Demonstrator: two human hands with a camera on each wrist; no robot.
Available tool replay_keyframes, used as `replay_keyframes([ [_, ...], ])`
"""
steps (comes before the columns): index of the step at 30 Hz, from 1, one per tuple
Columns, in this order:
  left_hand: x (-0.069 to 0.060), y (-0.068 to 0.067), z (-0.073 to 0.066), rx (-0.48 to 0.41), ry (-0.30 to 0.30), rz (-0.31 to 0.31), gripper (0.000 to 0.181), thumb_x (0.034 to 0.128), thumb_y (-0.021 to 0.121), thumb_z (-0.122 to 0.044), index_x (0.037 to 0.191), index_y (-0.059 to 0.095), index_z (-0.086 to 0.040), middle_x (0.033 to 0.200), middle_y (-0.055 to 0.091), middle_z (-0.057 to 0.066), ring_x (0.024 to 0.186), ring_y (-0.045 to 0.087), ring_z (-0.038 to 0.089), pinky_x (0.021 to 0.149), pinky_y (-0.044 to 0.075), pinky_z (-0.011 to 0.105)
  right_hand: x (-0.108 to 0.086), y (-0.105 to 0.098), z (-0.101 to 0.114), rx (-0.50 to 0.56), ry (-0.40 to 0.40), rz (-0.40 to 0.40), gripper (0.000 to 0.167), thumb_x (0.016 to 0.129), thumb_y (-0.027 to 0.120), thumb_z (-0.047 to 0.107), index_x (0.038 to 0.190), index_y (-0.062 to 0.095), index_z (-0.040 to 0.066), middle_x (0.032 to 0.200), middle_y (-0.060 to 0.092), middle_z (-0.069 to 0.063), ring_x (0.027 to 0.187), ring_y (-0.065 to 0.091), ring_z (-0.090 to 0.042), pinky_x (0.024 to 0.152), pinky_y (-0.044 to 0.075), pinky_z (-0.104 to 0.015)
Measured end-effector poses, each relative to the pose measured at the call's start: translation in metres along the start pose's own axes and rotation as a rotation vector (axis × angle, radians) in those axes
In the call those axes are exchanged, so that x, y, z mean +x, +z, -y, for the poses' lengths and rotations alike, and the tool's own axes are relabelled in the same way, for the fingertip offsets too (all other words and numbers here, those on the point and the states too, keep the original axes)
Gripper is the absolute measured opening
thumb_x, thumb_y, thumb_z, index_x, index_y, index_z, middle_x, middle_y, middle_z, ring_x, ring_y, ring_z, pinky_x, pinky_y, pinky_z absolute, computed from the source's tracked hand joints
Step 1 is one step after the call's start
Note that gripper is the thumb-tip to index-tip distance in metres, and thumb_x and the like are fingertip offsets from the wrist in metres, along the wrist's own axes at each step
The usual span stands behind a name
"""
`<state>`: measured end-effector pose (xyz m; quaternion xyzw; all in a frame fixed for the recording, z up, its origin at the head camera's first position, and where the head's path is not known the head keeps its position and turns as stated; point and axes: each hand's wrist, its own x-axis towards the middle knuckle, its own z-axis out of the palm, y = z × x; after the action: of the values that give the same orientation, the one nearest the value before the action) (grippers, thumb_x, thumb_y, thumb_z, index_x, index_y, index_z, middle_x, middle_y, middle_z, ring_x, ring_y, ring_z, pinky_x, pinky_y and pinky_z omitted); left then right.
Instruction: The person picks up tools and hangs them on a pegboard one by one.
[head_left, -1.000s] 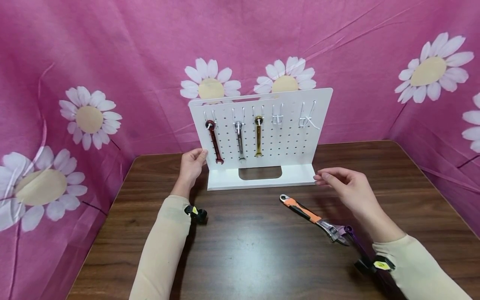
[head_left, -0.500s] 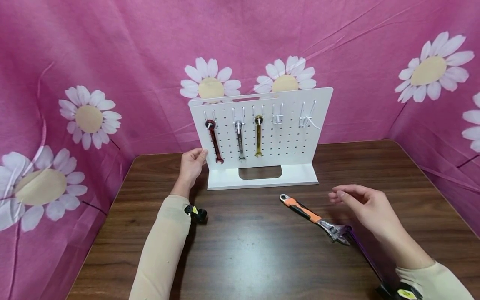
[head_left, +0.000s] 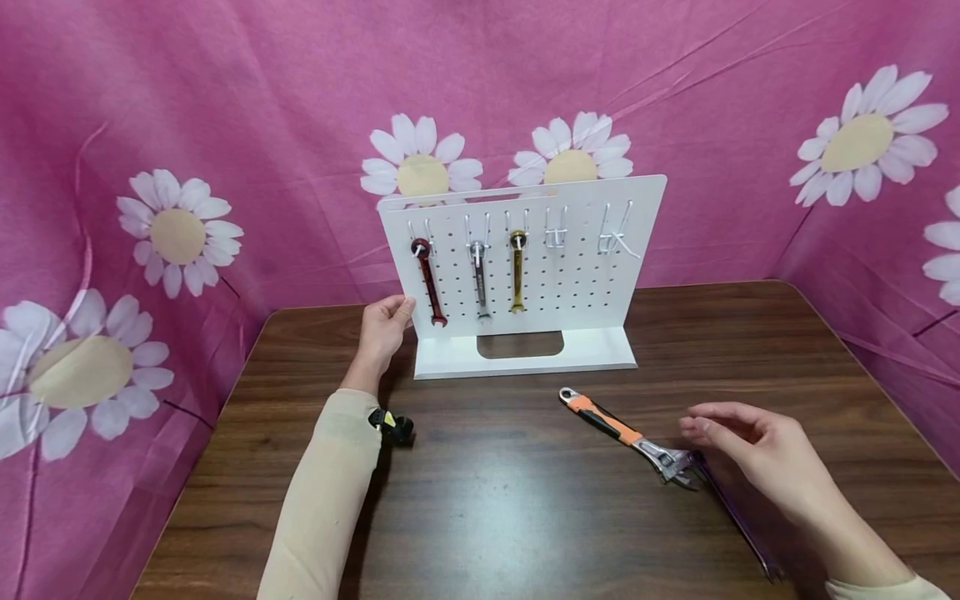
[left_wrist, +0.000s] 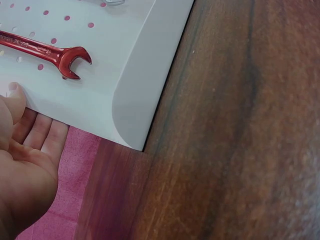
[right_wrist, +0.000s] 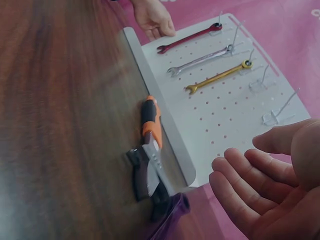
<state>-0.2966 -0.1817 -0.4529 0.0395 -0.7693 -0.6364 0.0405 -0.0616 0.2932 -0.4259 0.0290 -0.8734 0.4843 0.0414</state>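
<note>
A white pegboard stand (head_left: pixel 577 283) stands upright on the table. My left hand (head_left: pixel 384 337) pinches its left edge, thumb on the front and fingers behind, as the left wrist view shows. From its hooks hang a red wrench (head_left: pixel 430 283), a silver wrench (head_left: pixel 480 283) and a gold wrench (head_left: pixel 517 275). An adjustable wrench (head_left: pixel 607 423) with an orange and black handle lies in front of the board. A purple wrench (head_left: pixel 731 508) lies by its jaw end, partly behind my right hand (head_left: pixel 772 458). That hand hovers just right of both tools, fingers loosely bent, holding nothing.
Two bare hooks, the middle-right hook (head_left: pixel 555 229) and the far-right hook (head_left: pixel 617 233), sit on the board's right side. The dark wooden table (head_left: pixel 465 492) reaches back to a pink curtain (head_left: pixel 300 125) with daisies.
My right hand has moved away from the board's lower right corner, toward me and to the right, beside the purple wrench. My left hand stays on the board's edge.
</note>
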Motion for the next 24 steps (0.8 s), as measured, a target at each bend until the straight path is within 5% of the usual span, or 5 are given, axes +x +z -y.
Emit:
replay_keyframes([
  [15,0.0,0.002,0.0,0.005,0.012,0.014,0.035,0.1116,0.062,-0.019,0.131,0.072,0.008,0.114,0.075,0.013,0.104,0.068,0.012,0.104,0.063,0.032,-0.027,0.0,-0.024,-0.019,0.11,0.037,0.025,0.104,0.072,0.007,0.124,0.073,-0.008,0.096,0.084,0.008,0.087,0.076,0.002,0.07,0.062,-0.017],
  [24,0.0,-0.002,0.001,0.007,0.012,0.003,0.035,0.1112,0.063,-0.019,0.131,0.072,0.008,0.109,0.076,0.007,0.093,0.066,0.001,0.089,0.061,0.017,-0.038,0.012,-0.026,-0.084,0.136,-0.029,0.016,0.099,0.078,0.008,0.113,0.079,0.0,0.08,0.077,0.012,0.07,0.066,-0.002,0.058,0.053,-0.019],
])
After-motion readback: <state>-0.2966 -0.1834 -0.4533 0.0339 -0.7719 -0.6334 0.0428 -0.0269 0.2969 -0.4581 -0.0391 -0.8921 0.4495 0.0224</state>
